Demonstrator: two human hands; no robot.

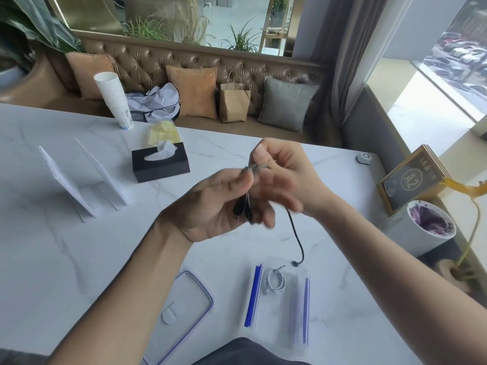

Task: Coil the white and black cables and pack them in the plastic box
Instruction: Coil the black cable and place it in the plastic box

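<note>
Above the white marble table (79, 254), my left hand (210, 209) holds loops of the black cable (296, 233) against its palm. My right hand (279, 169), blurred, pinches the same cable near its top between thumb and fingers. The cable's loose end hangs down to just above the clear plastic box (300, 320). The box has blue clips and stands open near the front edge. The white cable (275, 281) lies coiled inside the box at its far end. The box's clear lid (195, 293), blue-rimmed, lies flat to the left of it.
A black tissue box (160, 164) and two white card stands (66, 185) sit on the far left half of the table. A stack of paper cups (114, 98) stands at the back edge. A white planter (427, 227) and a framed sign (413, 180) are at the right.
</note>
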